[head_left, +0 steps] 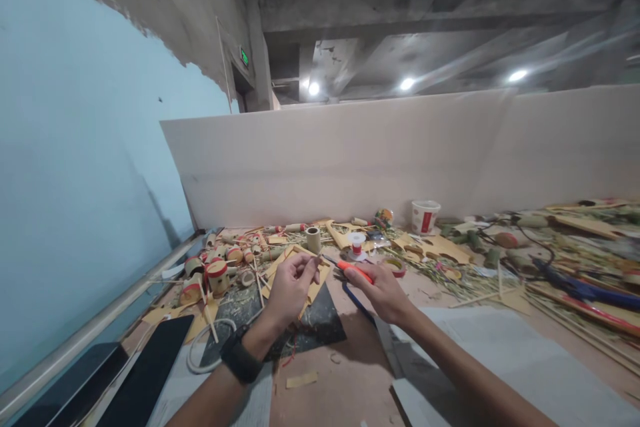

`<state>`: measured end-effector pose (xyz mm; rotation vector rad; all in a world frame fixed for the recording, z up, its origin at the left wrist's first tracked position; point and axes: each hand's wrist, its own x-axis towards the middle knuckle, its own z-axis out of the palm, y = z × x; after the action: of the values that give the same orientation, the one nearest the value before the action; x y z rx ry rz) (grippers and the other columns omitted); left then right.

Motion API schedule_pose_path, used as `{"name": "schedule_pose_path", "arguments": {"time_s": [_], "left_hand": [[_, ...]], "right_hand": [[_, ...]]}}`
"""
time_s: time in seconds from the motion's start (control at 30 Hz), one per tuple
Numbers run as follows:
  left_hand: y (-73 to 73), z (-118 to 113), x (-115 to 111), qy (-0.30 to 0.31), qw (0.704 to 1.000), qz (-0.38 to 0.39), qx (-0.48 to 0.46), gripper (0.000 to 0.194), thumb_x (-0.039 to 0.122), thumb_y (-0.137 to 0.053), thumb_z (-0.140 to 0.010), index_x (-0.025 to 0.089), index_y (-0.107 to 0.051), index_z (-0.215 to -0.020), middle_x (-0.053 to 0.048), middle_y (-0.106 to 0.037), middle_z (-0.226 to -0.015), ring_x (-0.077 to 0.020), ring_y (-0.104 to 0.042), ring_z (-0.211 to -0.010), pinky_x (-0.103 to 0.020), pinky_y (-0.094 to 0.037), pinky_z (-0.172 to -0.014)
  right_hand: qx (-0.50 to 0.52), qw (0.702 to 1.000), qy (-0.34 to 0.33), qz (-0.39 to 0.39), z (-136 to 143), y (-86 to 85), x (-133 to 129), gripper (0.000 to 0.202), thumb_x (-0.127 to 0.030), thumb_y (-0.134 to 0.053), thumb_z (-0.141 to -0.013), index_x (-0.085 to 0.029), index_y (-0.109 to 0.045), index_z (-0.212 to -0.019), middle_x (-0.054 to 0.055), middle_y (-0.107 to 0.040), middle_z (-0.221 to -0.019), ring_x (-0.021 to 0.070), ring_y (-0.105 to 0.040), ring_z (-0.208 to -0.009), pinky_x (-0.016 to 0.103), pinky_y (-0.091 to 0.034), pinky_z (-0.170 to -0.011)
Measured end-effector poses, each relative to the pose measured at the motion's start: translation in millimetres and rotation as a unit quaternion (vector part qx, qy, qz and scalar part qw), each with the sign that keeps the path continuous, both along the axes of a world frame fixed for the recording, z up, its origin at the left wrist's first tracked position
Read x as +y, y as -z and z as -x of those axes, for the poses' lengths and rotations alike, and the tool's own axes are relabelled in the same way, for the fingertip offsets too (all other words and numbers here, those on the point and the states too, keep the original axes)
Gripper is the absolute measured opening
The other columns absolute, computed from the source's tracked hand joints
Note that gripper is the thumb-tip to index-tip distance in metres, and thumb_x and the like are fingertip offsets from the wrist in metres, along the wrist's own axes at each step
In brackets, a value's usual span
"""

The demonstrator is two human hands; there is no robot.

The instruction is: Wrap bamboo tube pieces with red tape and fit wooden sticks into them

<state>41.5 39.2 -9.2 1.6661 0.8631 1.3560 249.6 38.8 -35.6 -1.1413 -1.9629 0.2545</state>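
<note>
My left hand (294,282), with a dark watch on its wrist, is closed in a pinch over the dark mat (327,330). Something small and brownish shows at its fingertips, too small to name. My right hand (377,288) is wrapped round an orange-handled tool (354,269). A thin dark shaft runs from the handle toward the left fingertips; whether it touches the small piece I cannot tell. Thin yellowish wooden pieces (313,290) lie under and beside the left hand. Beneath the right hand lies a tool with blue handles (359,304), partly hidden.
A bamboo tube (313,240) stands beyond my hands, near a white spool (357,247) and a tape roll (397,267). Bamboo pieces with red bands (217,277) crowd the left. A paper cup (425,217) stands by the white partition (350,160). A blue tool (585,287) lies right.
</note>
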Motion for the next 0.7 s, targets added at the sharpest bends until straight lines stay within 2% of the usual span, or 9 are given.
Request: {"name": "schedule_pose_path", "arguments": {"time_s": [0.23,0.5,0.7], "left_hand": [[1.4,-0.8,-0.7,0.014,1.0,0.021,-0.012,0.043,0.053,-0.062,-0.086,0.016,-0.056,-0.066,0.004,-0.048,-0.056,-0.0073,-0.036,-0.049,-0.021,-0.028,-0.049],[4.6,-0.4,0.8,0.018,1.0,0.008,-0.015,0.045,0.059,-0.063,-0.083,0.015,-0.06,-0.072,0.002,-0.053,-0.059,-0.0079,-0.041,-0.052,-0.02,-0.031,-0.049],[3.7,0.4,0.4,0.009,1.0,0.008,-0.015,0.044,0.058,-0.064,-0.083,0.015,-0.063,-0.078,0.002,-0.052,-0.059,-0.0077,-0.04,-0.051,-0.02,-0.029,-0.047]], "right_hand": [[-0.028,1.0,0.006,0.005,-3.9,-1.1,-0.6,0.056,-0.062,-0.036,-0.098,-0.019,-0.049,-0.064,-0.002,-0.049,-0.06,0.0132,-0.044,-0.057,0.027,-0.026,-0.058],[-0.094,0.992,0.066,-0.055,-5.6,-4.1,-4.7,0.056,-0.065,-0.035,-0.097,-0.02,-0.043,-0.064,-0.003,-0.044,-0.056,0.013,-0.039,-0.054,0.027,-0.022,-0.059],[-0.092,0.991,0.066,-0.064,-8.2,-2.6,-3.7,0.058,-0.064,-0.034,-0.098,-0.02,-0.046,-0.062,-0.002,-0.046,-0.055,0.0124,-0.038,-0.053,0.027,-0.022,-0.059]]}}
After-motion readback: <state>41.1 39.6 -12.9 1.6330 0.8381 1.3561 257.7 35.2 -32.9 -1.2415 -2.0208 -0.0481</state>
